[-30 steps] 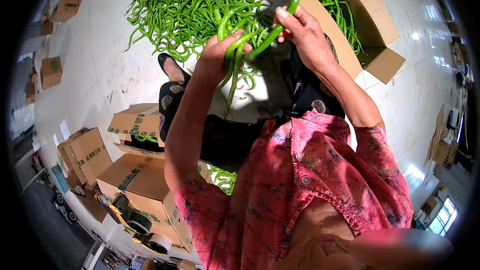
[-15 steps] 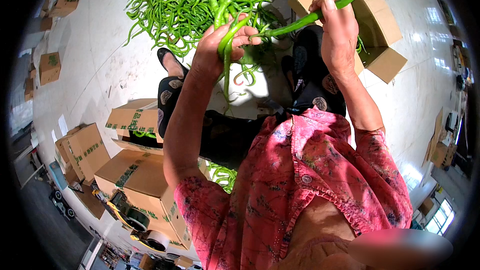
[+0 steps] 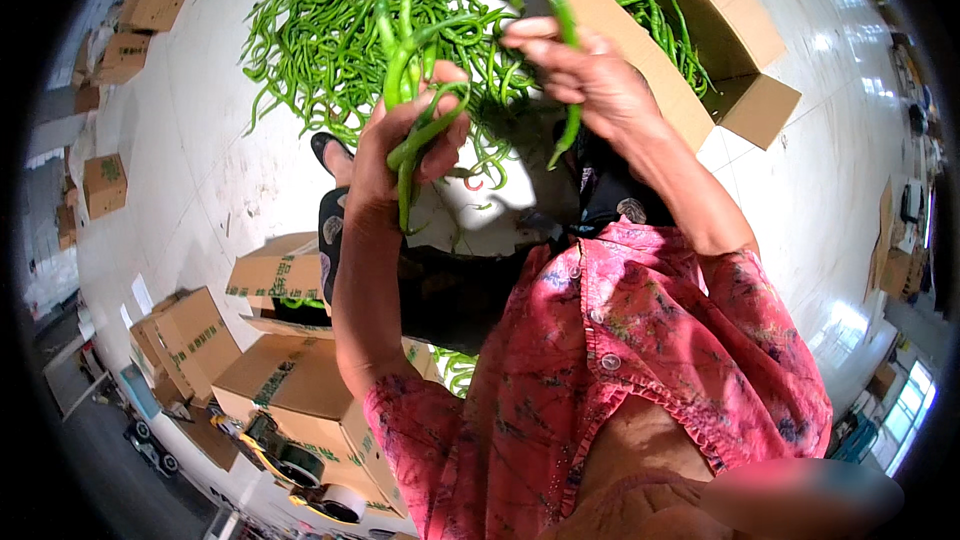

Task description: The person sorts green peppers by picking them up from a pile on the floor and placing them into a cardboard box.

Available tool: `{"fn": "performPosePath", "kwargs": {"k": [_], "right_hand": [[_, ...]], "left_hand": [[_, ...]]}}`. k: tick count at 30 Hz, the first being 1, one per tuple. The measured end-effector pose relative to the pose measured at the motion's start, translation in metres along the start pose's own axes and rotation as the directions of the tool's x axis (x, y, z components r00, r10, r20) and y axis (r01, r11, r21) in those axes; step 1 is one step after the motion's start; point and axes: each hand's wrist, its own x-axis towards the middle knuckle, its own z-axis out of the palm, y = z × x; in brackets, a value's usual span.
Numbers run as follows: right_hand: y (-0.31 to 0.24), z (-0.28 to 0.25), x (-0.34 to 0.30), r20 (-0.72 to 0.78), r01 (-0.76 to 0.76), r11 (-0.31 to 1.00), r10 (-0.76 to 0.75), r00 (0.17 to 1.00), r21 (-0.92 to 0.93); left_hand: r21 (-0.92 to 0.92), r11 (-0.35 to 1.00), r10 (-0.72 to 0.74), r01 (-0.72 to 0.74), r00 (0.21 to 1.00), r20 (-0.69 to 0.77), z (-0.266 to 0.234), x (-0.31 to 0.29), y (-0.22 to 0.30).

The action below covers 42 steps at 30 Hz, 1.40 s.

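A bunch of long green chili peppers (image 3: pixel 395 65) is clasped in my left hand (image 3: pixel 385 145), stems and tips poking out above and below the fingers. My right hand (image 3: pixel 605 85), slightly blurred, grips one long curved green chili pepper (image 3: pixel 563 15). That pepper hooks over at its upper end, and its other end hangs beneath the fingers. Beyond my hands a large heap of green chili peppers (image 3: pixel 320 35) covers the floor. To the right of the heap stands an open cardboard box (image 3: pixel 735 15) with green chili peppers (image 3: pixel 660 30) inside, close to my right hand.
At my left stand an open cardboard box (image 3: pixel 275 270) holding peppers and a closed, taped box (image 3: pixel 290 370). Two tape dispensers (image 3: pixel 290 460) are beside it. A few loose peppers (image 3: pixel 490 165) lie between my feet. More cartons (image 3: pixel 150 8) are along the far left.
My right hand has swung left and down with its pepper, closer to my left hand. My left hand has shifted a little left and lower. More of the open box's contents now shows.
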Motion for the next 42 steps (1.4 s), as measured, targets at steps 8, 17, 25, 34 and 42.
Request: {"fn": "performPosePath", "kwargs": {"k": [8, 17, 25, 34, 42], "right_hand": [[0.044, 0.025, 0.042, 0.455, -0.186, 0.98, 0.132, 0.881, 0.076], [0.023, 0.004, 0.029, 0.142, -0.298, 0.953, 0.287, 0.947, 0.059], [0.001, -0.023, 0.007, 0.151, -0.077, 0.993, 0.091, 0.984, -0.091], [-0.054, -0.051, -0.005, 0.067, 0.138, 0.99, -0.139, 0.988, 0.018], [-0.094, -0.104, 0.008, -0.192, 0.189, 0.944, -0.245, 0.95, -0.271]], "left_hand": [[0.06, 0.992, 0.094, -0.11, 0.969, 0.227, -0.002, -0.005, -0.006], [-0.138, 0.98, 0.171, -0.145, 0.964, 0.202, -0.035, 0.005, -0.004], [-0.174, 0.972, 0.175, -0.157, 0.98, 0.093, -0.038, 0.016, -0.007], [-0.198, 0.972, 0.164, -0.13, 0.972, 0.17, -0.041, 0.022, -0.014], [-0.174, 0.976, 0.152, -0.127, 0.979, 0.138, -0.045, 0.026, -0.018]]}}
